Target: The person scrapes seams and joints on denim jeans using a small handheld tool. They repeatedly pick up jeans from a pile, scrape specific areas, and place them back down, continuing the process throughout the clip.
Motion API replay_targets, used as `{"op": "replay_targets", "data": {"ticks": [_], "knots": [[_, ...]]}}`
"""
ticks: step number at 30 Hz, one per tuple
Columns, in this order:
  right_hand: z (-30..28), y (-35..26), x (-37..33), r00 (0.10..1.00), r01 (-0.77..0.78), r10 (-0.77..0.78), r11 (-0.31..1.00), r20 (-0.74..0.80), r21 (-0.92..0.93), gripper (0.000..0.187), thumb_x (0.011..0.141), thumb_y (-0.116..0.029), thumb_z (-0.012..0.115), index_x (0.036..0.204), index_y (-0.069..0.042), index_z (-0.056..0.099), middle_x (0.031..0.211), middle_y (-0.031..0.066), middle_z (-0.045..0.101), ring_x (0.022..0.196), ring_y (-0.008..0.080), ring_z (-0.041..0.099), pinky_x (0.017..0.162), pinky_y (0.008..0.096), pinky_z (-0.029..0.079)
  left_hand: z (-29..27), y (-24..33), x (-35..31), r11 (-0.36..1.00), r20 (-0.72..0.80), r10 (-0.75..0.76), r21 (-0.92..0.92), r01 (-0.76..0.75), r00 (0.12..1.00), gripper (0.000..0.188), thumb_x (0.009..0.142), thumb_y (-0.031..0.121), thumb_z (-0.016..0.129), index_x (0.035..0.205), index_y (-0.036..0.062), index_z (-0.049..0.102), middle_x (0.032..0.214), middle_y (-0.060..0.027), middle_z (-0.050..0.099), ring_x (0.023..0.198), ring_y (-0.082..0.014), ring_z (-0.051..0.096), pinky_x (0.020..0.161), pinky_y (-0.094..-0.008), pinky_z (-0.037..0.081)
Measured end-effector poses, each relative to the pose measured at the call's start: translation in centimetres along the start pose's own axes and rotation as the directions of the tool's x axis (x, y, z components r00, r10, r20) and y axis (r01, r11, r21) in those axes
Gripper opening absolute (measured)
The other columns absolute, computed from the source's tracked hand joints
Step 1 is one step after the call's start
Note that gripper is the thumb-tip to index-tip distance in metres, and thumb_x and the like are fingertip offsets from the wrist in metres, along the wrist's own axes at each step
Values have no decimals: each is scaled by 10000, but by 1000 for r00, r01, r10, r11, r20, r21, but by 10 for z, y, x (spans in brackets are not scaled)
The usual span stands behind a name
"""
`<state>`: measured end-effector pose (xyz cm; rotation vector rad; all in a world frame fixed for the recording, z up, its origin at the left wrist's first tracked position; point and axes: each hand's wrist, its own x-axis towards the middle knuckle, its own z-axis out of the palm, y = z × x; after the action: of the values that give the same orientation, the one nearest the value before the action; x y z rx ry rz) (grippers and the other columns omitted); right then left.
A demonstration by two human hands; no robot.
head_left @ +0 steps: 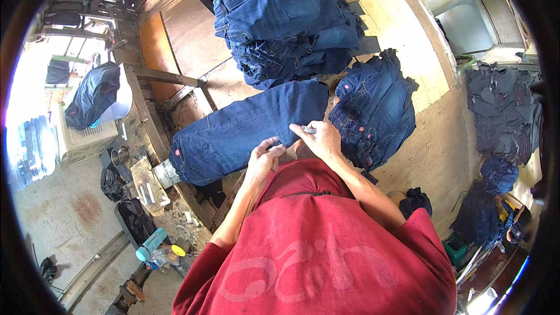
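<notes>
Left hand [263,160] curled on jeans [245,131] hem, right hand [318,139] pinching small tool [308,130], bare wooden table [192,41] beyond

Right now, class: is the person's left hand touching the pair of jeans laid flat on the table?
Touching. The head view shows the left hand resting on the near edge of the jeans, fingers on the denim.

Head view. Both hands meet at the hem of a dark-blue denim trouser leg [245,128] spread on a wooden table [192,46]: left hand [265,160] at 7 o'clock, right hand [318,139], pinching a small grey object [308,130], at 4 o'clock. Stacked dark-blue jeans [286,17] lie at 12 o'clock.
</notes>
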<state>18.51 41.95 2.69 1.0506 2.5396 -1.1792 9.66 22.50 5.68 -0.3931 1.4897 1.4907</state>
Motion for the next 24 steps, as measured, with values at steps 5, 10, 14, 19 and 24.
{"op": "replay_targets", "data": {"ticks": [5,10,14,19,24], "knots": [[14,6,4,990,92,-115,964,80,247,534,1016,-441,767,706,-29,629,595,98,630,565,158,566,568,396,437,-1,-10,-3,999,-31,-23,29,24,999,160,1072,189,645,1110,43,697,872,-36,695,516,-50,408,478,-253,337],[18,14,1,989,79,-113,950,97,302,481,1021,-380,755,713,-36,620,629,121,641,583,212,585,567,421,431,-5,-11,-1,996,-33,-61,-75,58,998,155,1077,205,644,1045,58,684,834,-16,683,490,-43,390,453,-261,312],[13,15,-3,991,102,-123,951,55,293,459,984,-386,770,712,-40,637,639,182,638,584,384,643,593,493,470,-7,-6,2,993,13,-59,101,57,998,149,1074,199,649,1019,61,657,803,-21,671,468,-46,392,428,-265,297],[12,13,-3,987,135,-153,952,47,276,462,1006,-355,775,708,-41,614,622,121,623,566,204,577,571,417,434,-1,2,3,989,-70,-132,63,136,989,176,1077,201,649,972,59,650,719,-5,583,468,-53,372,447,-266,279],[13,12,-3,987,147,-160,955,31,258,451,995,-336,778,701,-38,612,618,132,606,563,219,573,572,427,436,5,10,7,969,-20,-5,248,9,1000,202,1065,191,656,911,61,653,699,8,576,476,-45,386,446,-272,271]]}}
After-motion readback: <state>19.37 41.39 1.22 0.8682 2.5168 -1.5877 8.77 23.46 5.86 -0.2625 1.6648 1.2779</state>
